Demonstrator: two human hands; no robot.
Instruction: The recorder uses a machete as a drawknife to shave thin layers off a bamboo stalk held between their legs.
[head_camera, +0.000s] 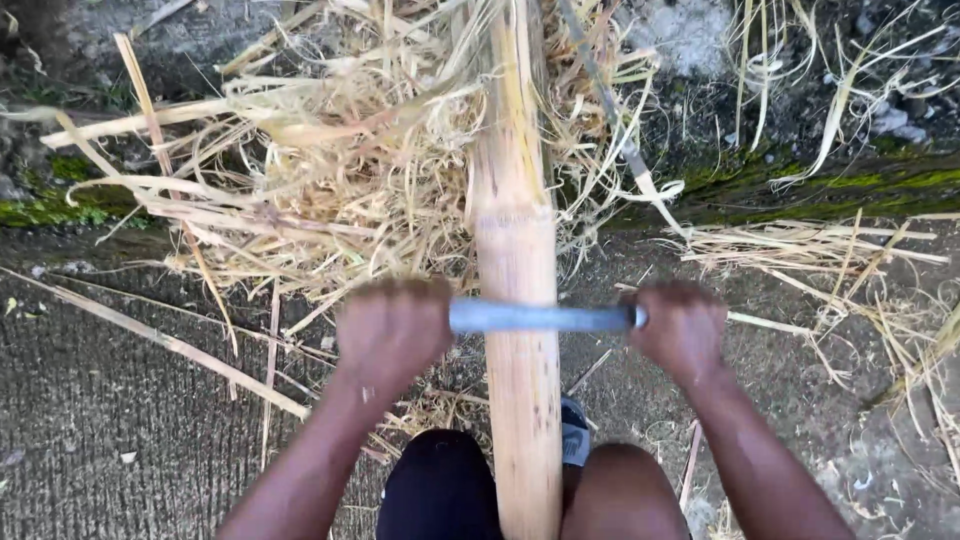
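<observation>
A thick pale bamboo pole (515, 230) runs from between my knees away toward the top of the view. A grey metal blade (540, 318) lies crosswise on the pole. My left hand (392, 328) is closed around the blade's left end. My right hand (682, 328) is closed around its right end. Both hands are blurred. The pole's surface shows yellowish scraped streaks above the blade.
A heap of dry straw-like shavings (330, 170) lies left of the pole, with more strips (820, 250) at the right. The ground is rough concrete (100, 400) with a mossy ledge (860, 185) beyond. My knees and a shoe (574, 432) are at the bottom.
</observation>
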